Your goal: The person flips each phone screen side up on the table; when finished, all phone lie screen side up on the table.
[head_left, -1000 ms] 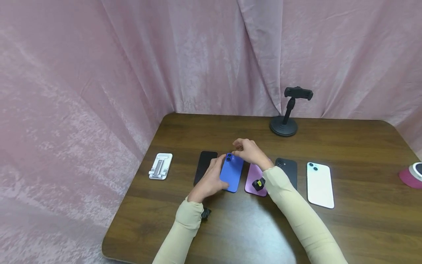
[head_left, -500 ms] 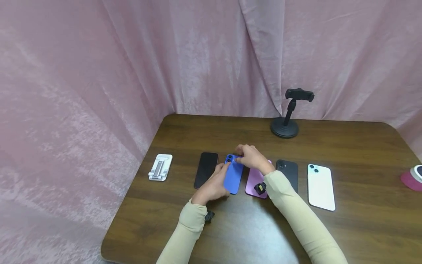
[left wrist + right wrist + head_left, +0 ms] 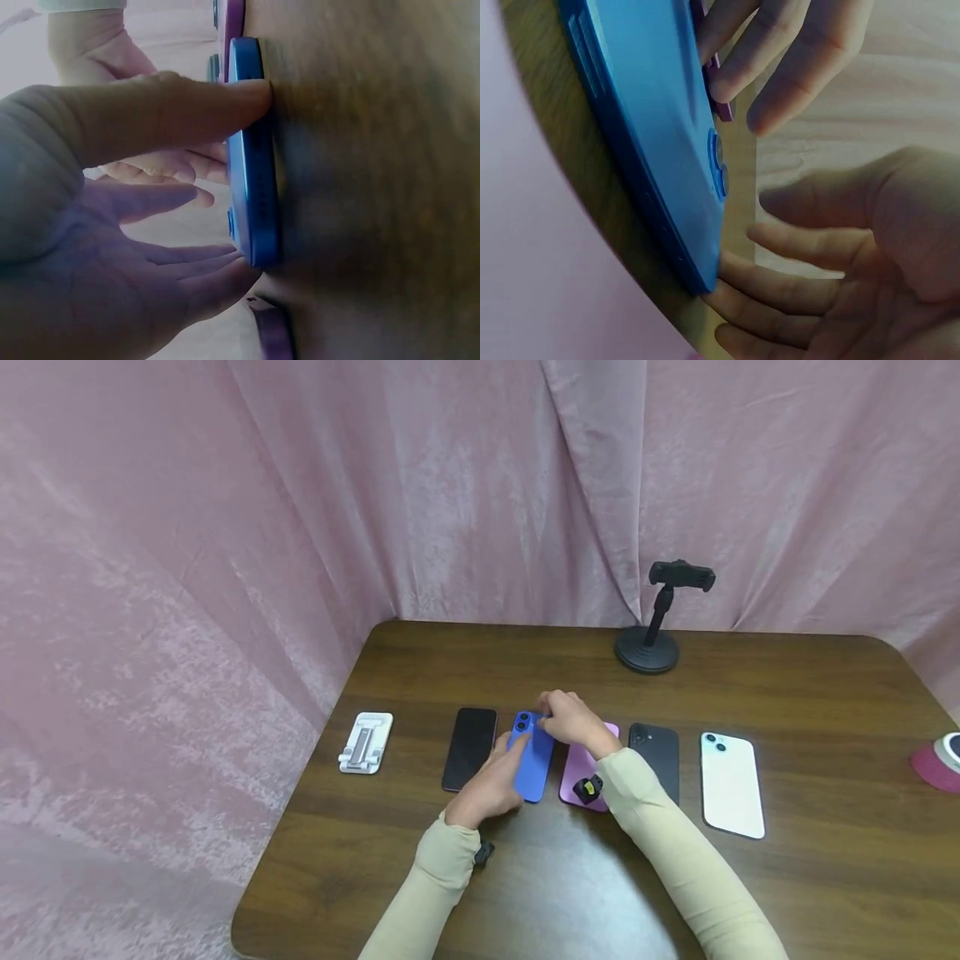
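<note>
A blue phone [image 3: 536, 766] lies back up, its two camera lenses at the far end. My left hand [image 3: 491, 785] reaches along its left side. In the left wrist view, the left thumb [image 3: 217, 101] presses the phone's side edge, and the other fingers extend toward its far corner. My right hand [image 3: 576, 722] arches over the phone's far right corner. Two of its fingers [image 3: 772, 289] touch the phone's end in the right wrist view, with the thumb held apart. A black phone [image 3: 471, 750] lies left of them. A purple phone [image 3: 577, 768] sits partly hidden beneath the right wrist.
Farther right lie a dark grey phone [image 3: 656, 756], partly behind the right sleeve, and a white phone [image 3: 732, 785]. A white folding stand [image 3: 365, 743] rests at the left. The black phone holder [image 3: 648, 647] stands near the back edge. A pink-and-white round object [image 3: 937, 764] is far right.
My left hand has shifted right along the blue phone, and its index finger moved over the phone's back. The right hand has come slightly nearer. The blue phone has moved slightly right.
</note>
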### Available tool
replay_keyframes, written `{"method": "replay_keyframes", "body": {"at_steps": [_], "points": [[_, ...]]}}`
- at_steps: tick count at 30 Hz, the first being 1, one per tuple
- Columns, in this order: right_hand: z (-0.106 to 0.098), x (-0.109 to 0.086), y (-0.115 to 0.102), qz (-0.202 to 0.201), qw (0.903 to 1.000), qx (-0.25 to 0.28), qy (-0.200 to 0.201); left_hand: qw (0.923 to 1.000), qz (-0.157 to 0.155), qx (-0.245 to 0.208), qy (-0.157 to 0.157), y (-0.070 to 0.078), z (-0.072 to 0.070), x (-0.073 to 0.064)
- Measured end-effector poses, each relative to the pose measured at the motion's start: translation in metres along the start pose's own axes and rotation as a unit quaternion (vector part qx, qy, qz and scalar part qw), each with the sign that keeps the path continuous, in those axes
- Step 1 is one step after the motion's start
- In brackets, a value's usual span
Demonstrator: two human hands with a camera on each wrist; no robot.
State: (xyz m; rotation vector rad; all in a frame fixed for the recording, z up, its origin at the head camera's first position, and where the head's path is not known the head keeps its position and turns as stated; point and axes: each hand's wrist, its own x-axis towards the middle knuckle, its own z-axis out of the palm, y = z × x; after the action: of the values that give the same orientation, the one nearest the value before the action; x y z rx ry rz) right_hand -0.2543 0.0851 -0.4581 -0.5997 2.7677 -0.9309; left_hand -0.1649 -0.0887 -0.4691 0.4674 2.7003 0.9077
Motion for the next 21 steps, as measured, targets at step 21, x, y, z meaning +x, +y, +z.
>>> {"method": "replay_keyframes", "body": {"at_steps": [21], "points": [[0.0036, 0.0032, 0.0014, 0.037, 0.9958, 0.083, 0.009, 0.9995, -0.007, -0.022, 0.022, -0.0031, 0.0058, -0.0067]]}}
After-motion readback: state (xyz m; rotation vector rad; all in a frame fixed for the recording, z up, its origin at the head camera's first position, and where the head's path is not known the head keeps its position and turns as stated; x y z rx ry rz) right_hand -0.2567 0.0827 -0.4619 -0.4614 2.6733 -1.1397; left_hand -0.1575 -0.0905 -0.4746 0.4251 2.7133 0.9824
